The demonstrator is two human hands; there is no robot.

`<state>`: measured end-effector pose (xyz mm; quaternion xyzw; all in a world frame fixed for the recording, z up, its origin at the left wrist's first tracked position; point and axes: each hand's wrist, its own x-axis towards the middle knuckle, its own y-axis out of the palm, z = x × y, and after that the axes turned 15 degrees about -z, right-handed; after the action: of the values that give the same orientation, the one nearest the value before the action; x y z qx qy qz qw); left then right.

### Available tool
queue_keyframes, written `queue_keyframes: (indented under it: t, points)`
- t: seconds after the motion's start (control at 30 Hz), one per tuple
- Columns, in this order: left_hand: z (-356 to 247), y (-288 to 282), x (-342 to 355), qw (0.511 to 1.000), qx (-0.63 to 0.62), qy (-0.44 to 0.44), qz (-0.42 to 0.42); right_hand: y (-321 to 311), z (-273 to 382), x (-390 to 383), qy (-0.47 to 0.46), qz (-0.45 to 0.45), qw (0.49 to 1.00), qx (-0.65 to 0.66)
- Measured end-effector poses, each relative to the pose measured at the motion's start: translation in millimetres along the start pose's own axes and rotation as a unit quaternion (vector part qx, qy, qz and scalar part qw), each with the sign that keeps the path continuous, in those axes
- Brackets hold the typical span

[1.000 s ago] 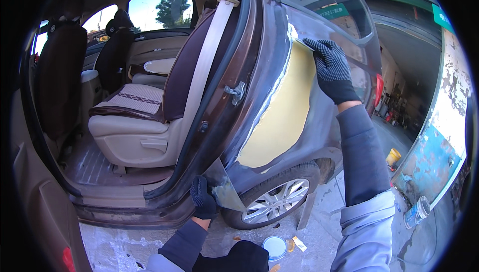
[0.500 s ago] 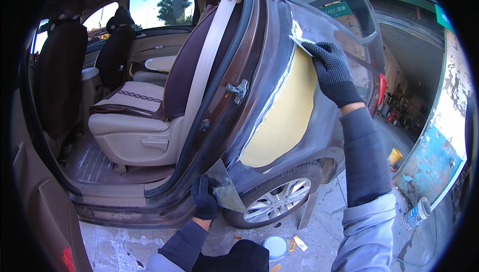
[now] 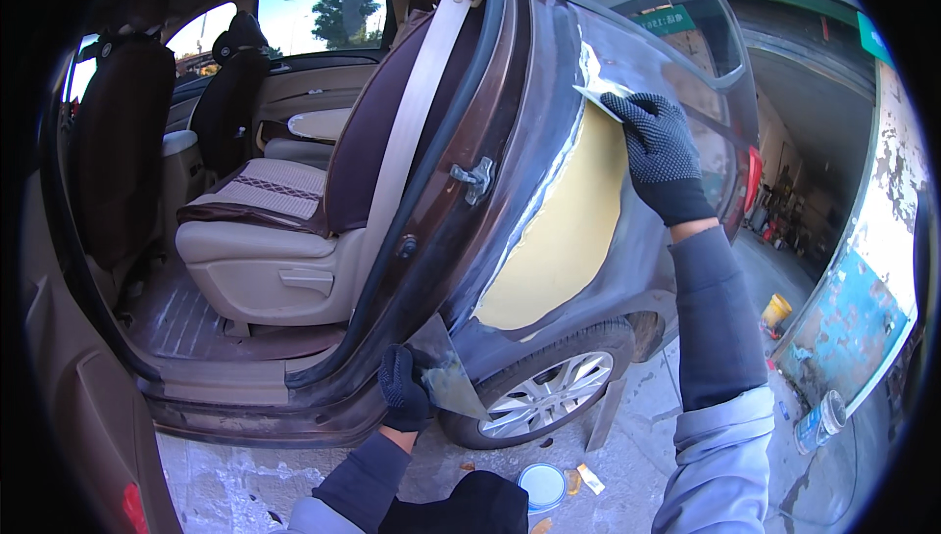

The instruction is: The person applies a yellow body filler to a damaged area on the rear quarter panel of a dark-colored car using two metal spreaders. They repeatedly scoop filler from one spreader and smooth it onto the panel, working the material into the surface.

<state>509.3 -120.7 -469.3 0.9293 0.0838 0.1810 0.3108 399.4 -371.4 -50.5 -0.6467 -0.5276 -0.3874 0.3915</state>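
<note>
My right hand, in a dark dotted glove, is closed on a pale, thin putty spreader. The spreader's edge lies against the car's rear side panel, at the top of a smooth yellow filler patch. White putty is smeared just above the blade and runs in a thin line down the patch's door-side edge. Low by the sill, my gloved left hand grips a flat mixing board with a pale putty smear on it. The board partly covers the rear wheel.
The rear door opening shows a beige seat and a hanging belt. A door latch striker juts from the frame. On the ground are a round white-lidded can, a plank against the tyre, a bucket and a yellow tub.
My right hand and the spreader have moved slightly down the panel, leaving more white putty visible above the blade. My left hand holds the board in nearly the same place.
</note>
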Motion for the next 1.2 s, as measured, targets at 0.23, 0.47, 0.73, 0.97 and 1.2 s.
queue_keyframes:
  t: [0.23,0.47,0.73,0.97,1.2]
  points:
    - [6.2,-6.1,0.6,0.999,0.037,0.021,0.031,7.6,-3.5,5.8,0.007,-0.065,0.997,0.040]
    - [5.9,-10.0,3.4,0.995,0.076,0.058,0.039,13.6,-6.1,-3.4,0.016,-0.048,0.997,0.053]
    - [0.7,-5.5,1.9,0.989,0.097,0.104,0.039,10.9,13.3,-47.2,0.048,-0.024,0.998,0.039]
    - [-6.9,-3.8,0.3,0.996,0.069,0.050,0.037,8.3,52.0,-89.6,0.086,-0.022,0.996,0.020]
    - [-3.8,-4.3,0.6,0.999,0.036,0.022,0.033,10.3,94.8,-119.8,0.121,-0.032,0.992,0.020]
